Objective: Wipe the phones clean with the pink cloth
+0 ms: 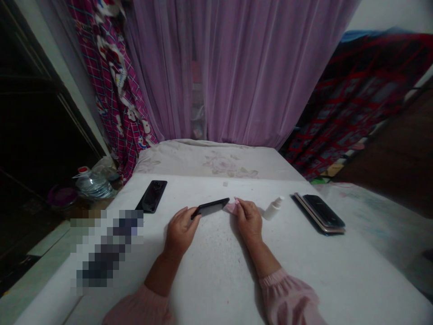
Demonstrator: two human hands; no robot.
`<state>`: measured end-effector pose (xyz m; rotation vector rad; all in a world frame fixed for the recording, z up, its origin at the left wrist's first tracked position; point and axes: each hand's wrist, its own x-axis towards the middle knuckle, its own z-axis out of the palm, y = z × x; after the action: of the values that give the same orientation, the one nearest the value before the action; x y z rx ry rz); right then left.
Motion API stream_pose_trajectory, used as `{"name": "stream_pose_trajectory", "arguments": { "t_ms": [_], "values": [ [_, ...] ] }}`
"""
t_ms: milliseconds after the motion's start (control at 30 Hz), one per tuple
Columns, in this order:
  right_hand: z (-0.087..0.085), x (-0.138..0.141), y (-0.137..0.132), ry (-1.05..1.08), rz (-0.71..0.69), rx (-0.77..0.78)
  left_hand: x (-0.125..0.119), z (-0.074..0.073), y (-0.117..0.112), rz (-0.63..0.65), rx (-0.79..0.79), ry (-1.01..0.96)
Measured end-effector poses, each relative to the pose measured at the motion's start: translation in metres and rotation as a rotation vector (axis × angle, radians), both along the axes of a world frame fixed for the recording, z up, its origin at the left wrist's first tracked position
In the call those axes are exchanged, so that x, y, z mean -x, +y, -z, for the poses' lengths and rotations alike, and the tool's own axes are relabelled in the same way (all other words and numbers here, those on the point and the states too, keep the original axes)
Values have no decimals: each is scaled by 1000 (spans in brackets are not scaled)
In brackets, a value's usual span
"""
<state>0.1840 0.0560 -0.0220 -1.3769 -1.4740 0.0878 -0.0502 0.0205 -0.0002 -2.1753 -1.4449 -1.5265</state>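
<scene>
Our left hand [181, 230] closes its fingers around a slim black smartphone [209, 207] at lower centre of the white-topped table [209, 271]. Our right hand [248, 221] pinches a small pink cloth [232, 207] narrowly at the phone's end, just left of a white plastic spray bottle [273, 208].

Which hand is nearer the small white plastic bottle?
Right. The right hand sits just beside the small white plastic bottle, apart from it; the left hand is farther off, holding a black smartphone.
</scene>
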Motion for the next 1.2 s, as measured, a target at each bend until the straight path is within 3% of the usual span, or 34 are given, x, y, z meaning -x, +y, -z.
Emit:
{"name": "stream_pose_trajectory", "arguments": {
  "t_ms": [167, 333, 433, 500, 600, 767, 1000, 1200],
  "values": [
    [-8, 5, -2, 29, -48, -78, 0, -26, -6, -27, -172, -63],
    [-54, 23, -20, 21, -139, -242, -10, -36, -12, 49, -100, -133],
    [-82, 36, -38, -113, -200, -360, -17, -37, -14, 88, -13, -183],
    [-89, 42, -44, -245, -218, -382, -20, -38, -15, 111, 31, -197],
    [-83, 44, -43, -372, -197, -357, -20, -36, -14, 181, 128, -212],
    [-70, 39, -35, -396, -136, -341, -20, -24, -10, 261, 275, -253],
    [-73, 41, -38, -443, -132, -398, -20, -14, -4, 276, 105, -175],
    [-70, 39, -37, -472, -60, -423, -21, -15, -6, 268, 136, -97]
  ]
}}
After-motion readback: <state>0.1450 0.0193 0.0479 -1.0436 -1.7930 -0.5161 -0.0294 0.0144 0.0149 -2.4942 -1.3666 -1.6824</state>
